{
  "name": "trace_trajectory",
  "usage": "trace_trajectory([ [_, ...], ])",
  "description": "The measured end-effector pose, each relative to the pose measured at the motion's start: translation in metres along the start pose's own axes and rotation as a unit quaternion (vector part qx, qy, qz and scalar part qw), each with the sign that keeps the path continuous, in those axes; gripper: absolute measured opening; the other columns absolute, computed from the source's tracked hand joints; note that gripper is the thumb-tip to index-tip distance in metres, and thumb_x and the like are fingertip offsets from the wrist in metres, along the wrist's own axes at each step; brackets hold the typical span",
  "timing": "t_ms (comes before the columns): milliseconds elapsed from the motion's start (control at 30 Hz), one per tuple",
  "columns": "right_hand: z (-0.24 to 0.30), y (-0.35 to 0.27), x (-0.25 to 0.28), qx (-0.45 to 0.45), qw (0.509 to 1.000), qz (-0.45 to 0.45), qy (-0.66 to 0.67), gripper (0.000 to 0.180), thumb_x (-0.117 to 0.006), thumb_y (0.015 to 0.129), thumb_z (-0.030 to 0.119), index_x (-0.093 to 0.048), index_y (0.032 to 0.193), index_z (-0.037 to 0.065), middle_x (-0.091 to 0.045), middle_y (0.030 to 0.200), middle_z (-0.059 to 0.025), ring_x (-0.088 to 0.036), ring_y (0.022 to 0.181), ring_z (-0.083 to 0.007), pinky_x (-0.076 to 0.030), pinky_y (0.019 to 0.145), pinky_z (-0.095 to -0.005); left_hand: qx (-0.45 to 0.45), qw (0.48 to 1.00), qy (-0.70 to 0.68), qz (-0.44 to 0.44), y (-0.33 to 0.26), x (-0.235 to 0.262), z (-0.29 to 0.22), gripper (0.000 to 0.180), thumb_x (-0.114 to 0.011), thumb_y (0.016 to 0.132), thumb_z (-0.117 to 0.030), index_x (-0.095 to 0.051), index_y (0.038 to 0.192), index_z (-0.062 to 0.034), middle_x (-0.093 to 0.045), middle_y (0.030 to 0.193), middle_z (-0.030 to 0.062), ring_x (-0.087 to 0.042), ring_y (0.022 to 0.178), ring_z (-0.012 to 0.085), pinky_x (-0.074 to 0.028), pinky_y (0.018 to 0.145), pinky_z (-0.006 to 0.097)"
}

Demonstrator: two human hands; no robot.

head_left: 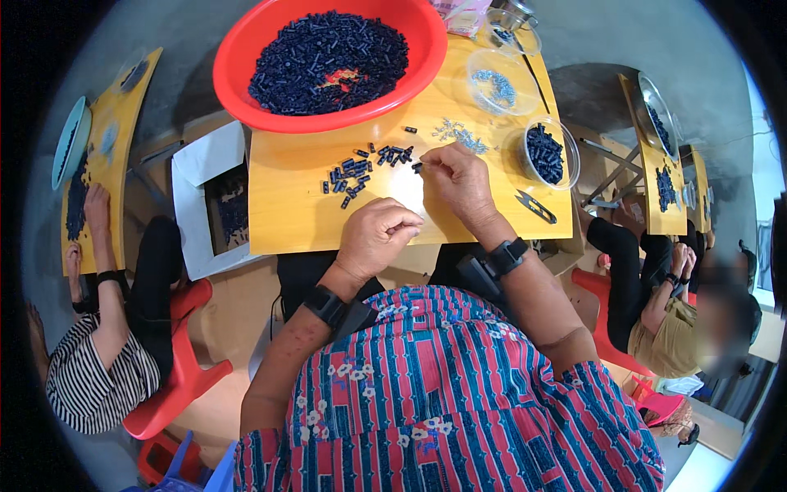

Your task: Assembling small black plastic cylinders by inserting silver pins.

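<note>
My right hand [461, 179] is over the table's middle, thumb and fingertips pinched together at a small black plastic piece [418, 167]. Closer to the front edge, my left hand [377, 234] is closed, thumb pressed against the curled fingers; whatever it may hold is too small or hidden. A loose pile of short black plastic pieces [348, 176] lies just beyond my left hand. Small silver metal parts [461, 136] are scattered past my right hand. To the right of that hand lie black thread snips [536, 207], blades toward the upper left.
A large red basin [434, 51] full of black pieces stands at the back of the yellow table [287, 225]. Clear tubs stand at right, one with black pieces [544, 154], another with silver parts [493, 88]. An open carton [197, 238] is at left. People work at side tables.
</note>
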State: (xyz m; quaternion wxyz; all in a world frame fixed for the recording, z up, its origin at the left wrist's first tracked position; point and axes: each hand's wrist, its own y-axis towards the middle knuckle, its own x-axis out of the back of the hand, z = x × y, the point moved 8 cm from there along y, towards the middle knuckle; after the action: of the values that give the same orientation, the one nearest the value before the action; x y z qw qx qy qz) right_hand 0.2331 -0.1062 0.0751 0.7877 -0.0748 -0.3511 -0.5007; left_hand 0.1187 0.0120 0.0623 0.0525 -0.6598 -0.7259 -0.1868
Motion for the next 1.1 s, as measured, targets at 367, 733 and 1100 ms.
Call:
trace_trajectory([
  [367,0.019,0.029,-0.009,0.086,0.987,-0.063,-0.119,0.016,-0.069,0.082,0.008,-0.070,0.098,0.005,-0.061,0.084,-0.0129,-0.061,0.076,-0.0333,-0.050,0.067,-0.0421,0.011,0.999,0.023,0.020,0.000,0.002,-0.001,0.006,-0.071,0.078,-0.008,-0.071,0.083,-0.0075,-0.066,0.077,0.0065,-0.064,0.076,0.0251,-0.052,0.068,0.035],
  [733,0.021,0.037,-0.019,0.170,0.959,-0.074,-0.213,0.010,-0.068,0.074,0.007,-0.065,0.083,0.005,-0.055,0.082,-0.0128,-0.056,0.079,-0.0328,-0.047,0.068,-0.0433,-0.010,1.000,0.019,0.007,0.002,0.001,-0.004,0.007,-0.072,0.077,-0.008,-0.072,0.084,-0.0068,-0.067,0.079,0.0074,-0.064,0.076,0.0252,-0.052,0.068,0.035],
  [1100,0.028,-0.013,0.012,0.075,0.996,0.012,0.041,0.010,-0.062,0.086,0.000,-0.057,0.095,0.001,-0.056,0.091,-0.0150,-0.058,0.085,-0.0325,-0.048,0.074,-0.0379,0.032,0.999,-0.020,-0.020,-0.003,0.005,0.003,0.007,-0.072,0.082,-0.004,-0.071,0.087,-0.0001,-0.063,0.076,0.0062,-0.058,0.064,0.0127,-0.047,0.059,0.026],
])
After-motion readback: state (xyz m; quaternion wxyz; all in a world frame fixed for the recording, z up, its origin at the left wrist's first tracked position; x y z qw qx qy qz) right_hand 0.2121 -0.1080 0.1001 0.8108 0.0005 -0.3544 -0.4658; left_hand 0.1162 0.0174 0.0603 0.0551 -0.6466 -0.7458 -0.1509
